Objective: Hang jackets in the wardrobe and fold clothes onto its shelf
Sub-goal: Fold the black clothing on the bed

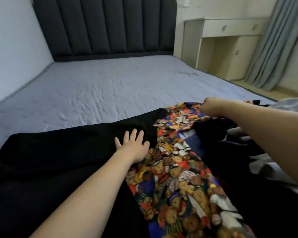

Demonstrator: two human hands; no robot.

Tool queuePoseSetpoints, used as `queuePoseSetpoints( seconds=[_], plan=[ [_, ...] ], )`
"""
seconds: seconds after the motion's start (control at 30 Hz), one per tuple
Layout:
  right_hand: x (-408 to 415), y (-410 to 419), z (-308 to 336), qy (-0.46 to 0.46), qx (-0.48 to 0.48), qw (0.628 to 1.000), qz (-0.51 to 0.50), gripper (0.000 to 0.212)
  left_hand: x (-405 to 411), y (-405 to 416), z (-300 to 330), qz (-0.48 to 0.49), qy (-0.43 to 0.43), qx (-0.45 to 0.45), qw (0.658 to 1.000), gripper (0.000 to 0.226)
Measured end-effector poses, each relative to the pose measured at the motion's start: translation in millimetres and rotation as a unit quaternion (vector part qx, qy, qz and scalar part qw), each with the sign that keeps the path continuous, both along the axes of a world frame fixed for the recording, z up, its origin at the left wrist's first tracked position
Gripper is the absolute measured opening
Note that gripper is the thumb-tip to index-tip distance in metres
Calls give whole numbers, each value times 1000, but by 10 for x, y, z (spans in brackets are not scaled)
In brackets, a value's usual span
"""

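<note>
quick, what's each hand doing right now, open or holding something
Left hand: open, fingers spread, pressing flat on the black garment.
Right hand: closed, pinching the edge of the teddy-bear fabric.

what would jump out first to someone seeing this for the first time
The teddy-bear print lining of a black jacket spread across the near end of the bed catches the eye first. The left hand presses flat on the black fabric, while the right hand pinches the lining's far edge.
</note>
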State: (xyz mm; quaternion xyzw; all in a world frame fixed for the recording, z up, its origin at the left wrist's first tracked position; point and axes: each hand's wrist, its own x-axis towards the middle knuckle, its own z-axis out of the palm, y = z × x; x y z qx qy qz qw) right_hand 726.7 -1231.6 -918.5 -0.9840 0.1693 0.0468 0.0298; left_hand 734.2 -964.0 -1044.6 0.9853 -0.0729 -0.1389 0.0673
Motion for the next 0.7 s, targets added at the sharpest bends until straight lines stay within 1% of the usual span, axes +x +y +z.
queuePoseSetpoints(
  seconds=[0.03,0.07,0.13,0.17,0.2,0.27,0.3,0.33,0.37,0.4,0.43,0.47,0.5,0.53,0.6,0.7],
  plan=[
    [-71,-223,43,16,-5,1000,-7,41,34,-168,43,-4,4,23,1000,72],
    [-133,-449,52,30,-6,999,-12,40,87,-316,98,12,16,49,999,77],
    [-209,-863,17,52,2,998,-31,37,184,-578,275,48,35,129,990,77],
    [-230,-1062,-7,61,9,998,-34,36,209,-700,377,44,23,177,983,70],
    [-225,-1267,-46,61,24,997,-35,37,233,-809,459,25,-9,214,976,58],
    [-213,-1611,-130,46,59,997,-30,41,282,-989,546,5,-98,235,967,39],
    [-187,-1772,-179,48,59,997,-34,43,307,-1062,560,18,-123,228,966,36],
    [-156,-1915,-219,60,41,996,-45,43,332,-1149,586,31,-120,223,967,35],
    [-101,-2056,-239,62,14,996,-60,42,362,-1262,638,31,-98,233,967,34],
    [-42,-2187,-249,51,-1,996,-77,40,421,-1407,689,21,-67,252,965,32],
    [23,-2325,-270,33,7,995,-91,41,487,-1602,760,10,-38,268,963,28],
    [96,-2448,-281,23,15,994,-107,43,575,-1839,843,-4,-33,262,965,23],
    [170,-2562,-303,15,27,992,-119,46,698,-2100,920,-19,-45,233,971,20],
    [226,-2661,-340,14,66,989,-133,50,836,-2373,982,-37,-69,187,979,20],
    [332,-2827,-439,50,135,980,-138,57,1076,-2937,1092,-78,-98,98,987,25],
    [527,-3089,-694,56,195,972,-117,64,1349,-3638,988,-137,-54,36,988,33]
  ],
)
